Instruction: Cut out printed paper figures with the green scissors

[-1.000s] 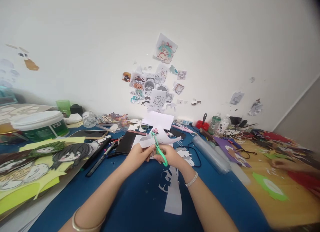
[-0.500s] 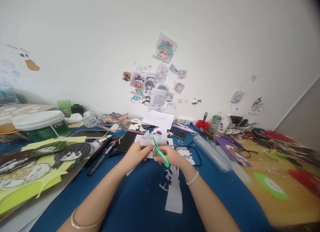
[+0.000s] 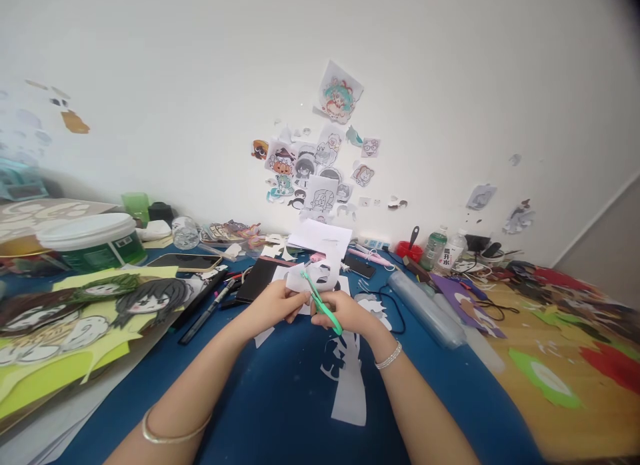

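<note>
Green scissors (image 3: 327, 311) are gripped by my right hand (image 3: 341, 310), their blades pointing up and to the left against a white sheet of paper (image 3: 296, 278). My left hand (image 3: 280, 303) pinches the lower edge of that paper, close to the blades. Part of the paper behind the fingers is hidden. Below my right hand a cut strip of white paper (image 3: 350, 395) with curled offcuts lies on the blue mat (image 3: 270, 398).
Left are yellow sheets with drawn figures (image 3: 145, 298), a white-lidded tub (image 3: 93, 241) and pens (image 3: 207, 315). A clear plastic roll (image 3: 425, 308), bottles (image 3: 453, 250) and a red dish (image 3: 409, 250) stand right. Paper scraps (image 3: 545, 378) lie on the wooden tabletop (image 3: 520, 425).
The view has shifted slightly, so the wall drawings sit a little farther right. The paper at the scissors has tilted a little; both hands keep their hold.
</note>
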`<state>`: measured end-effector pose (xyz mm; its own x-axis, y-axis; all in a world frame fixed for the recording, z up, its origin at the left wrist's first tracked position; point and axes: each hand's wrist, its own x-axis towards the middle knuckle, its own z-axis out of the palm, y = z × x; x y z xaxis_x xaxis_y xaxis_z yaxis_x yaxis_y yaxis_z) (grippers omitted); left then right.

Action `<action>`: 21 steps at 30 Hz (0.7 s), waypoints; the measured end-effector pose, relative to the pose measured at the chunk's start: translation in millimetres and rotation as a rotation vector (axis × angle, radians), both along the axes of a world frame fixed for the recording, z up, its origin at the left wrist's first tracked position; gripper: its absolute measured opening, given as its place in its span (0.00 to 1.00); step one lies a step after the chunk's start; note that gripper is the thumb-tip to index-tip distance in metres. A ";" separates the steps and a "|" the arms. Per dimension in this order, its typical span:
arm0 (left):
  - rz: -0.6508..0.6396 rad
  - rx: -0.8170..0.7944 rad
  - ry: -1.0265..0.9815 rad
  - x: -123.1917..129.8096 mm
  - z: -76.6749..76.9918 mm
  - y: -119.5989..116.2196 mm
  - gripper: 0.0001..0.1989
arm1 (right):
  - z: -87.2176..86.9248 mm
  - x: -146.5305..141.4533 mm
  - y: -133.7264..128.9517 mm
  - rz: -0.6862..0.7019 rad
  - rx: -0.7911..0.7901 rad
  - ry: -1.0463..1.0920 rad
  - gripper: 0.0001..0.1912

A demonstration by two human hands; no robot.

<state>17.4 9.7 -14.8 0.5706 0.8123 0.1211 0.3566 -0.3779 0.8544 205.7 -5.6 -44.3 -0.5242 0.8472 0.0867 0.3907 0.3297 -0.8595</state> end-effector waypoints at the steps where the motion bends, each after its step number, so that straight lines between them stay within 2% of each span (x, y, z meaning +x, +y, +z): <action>1: -0.013 0.007 0.000 -0.3 0.3 0.2 0.21 | 0.0 -0.1 0.0 -0.003 0.008 0.009 0.16; 6: -0.037 0.052 -0.011 0.5 -3.1 4.0 0.20 | -2.8 -0.7 1.6 -0.045 0.028 0.072 0.17; 11: 0.023 0.129 -0.096 5.8 -10.3 5.2 0.16 | -3.9 -1.8 2.0 -0.058 0.033 0.084 0.17; 21: 0.191 0.299 -0.050 12.8 -17.2 2.1 0.14 | -0.8 -2.9 -0.3 -0.034 0.046 0.088 0.17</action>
<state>30.2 11.8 -32.0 0.3989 0.8280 0.3940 0.4054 -0.5446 0.7342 202.9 -5.9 -45.1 -0.4841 0.8582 0.1705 0.3260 0.3578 -0.8751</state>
